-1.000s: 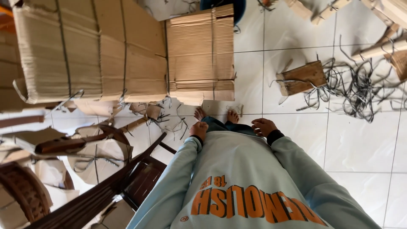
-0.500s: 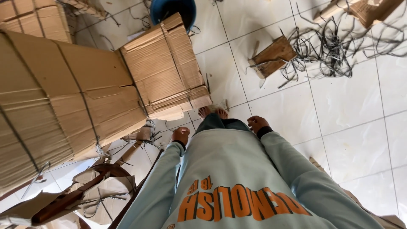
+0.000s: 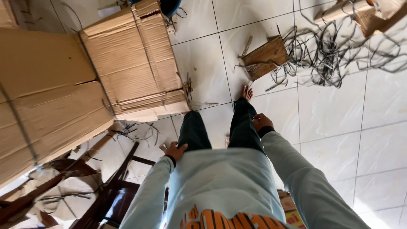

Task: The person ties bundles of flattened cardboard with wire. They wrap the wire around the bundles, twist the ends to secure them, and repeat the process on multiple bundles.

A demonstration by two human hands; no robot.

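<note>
I look straight down my own body. My left hand [image 3: 175, 150] rests on my left thigh, fingers loosely curled, holding nothing. My right hand [image 3: 261, 122] lies against my right thigh, also holding nothing. Both arms are in pale blue sleeves. I wear dark trousers and stand barefoot on white floor tiles [image 3: 335, 123]; one bare foot [image 3: 247, 93] shows ahead. Neither hand touches any object other than my legs.
Two large strapped bundles of flattened cardboard [image 3: 135, 63] [image 3: 38, 114] stand at left. A dark wooden chair [image 3: 112, 191] and crumpled paper lie lower left. A small wooden block [image 3: 266, 56] and a tangle of dark strapping [image 3: 335, 51] lie ahead right.
The view has swung right and my legs have stepped apart, one foot forward. My hands stay on my thighs. The cardboard bundles now sit further left in the view.
</note>
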